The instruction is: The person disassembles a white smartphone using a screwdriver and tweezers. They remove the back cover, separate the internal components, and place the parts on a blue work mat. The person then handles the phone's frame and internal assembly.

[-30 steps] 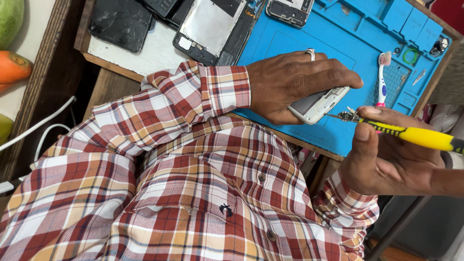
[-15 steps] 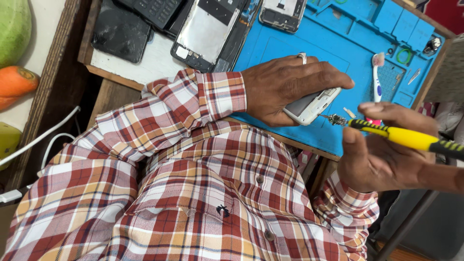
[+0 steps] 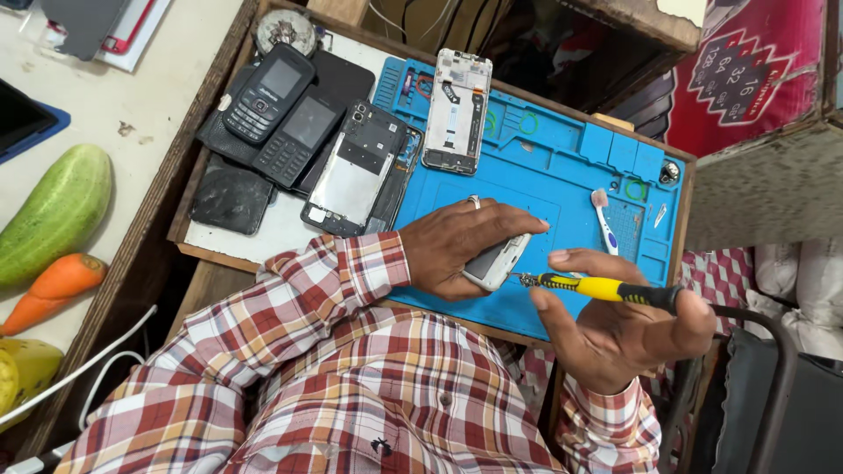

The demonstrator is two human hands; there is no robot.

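My left hand [image 3: 457, 246], with a ring on one finger, grips a small white phone [image 3: 496, 263] against the blue work mat [image 3: 544, 175]. My right hand [image 3: 619, 329] holds a yellow-and-black screwdriver [image 3: 606, 288] between thumb and fingers, its tip at the phone's lower edge. A toothbrush [image 3: 604, 221] lies on the mat just beyond the screwdriver. An opened phone frame [image 3: 457, 110] rests at the mat's far left part.
Several dismantled phones [image 3: 290, 123] lie in the wooden tray [image 3: 219, 254] left of the mat. A cucumber [image 3: 53, 215], a carrot [image 3: 48, 290] and a yellow fruit [image 3: 18, 377] sit on the counter at far left. A white cable [image 3: 79, 369] runs below. A dark chair frame [image 3: 773, 351] stands at right.
The view has tilted up and pulled back, showing more of the tray and counter. My right hand has opened its fingers somewhat around the screwdriver; its tip stays at the phone.
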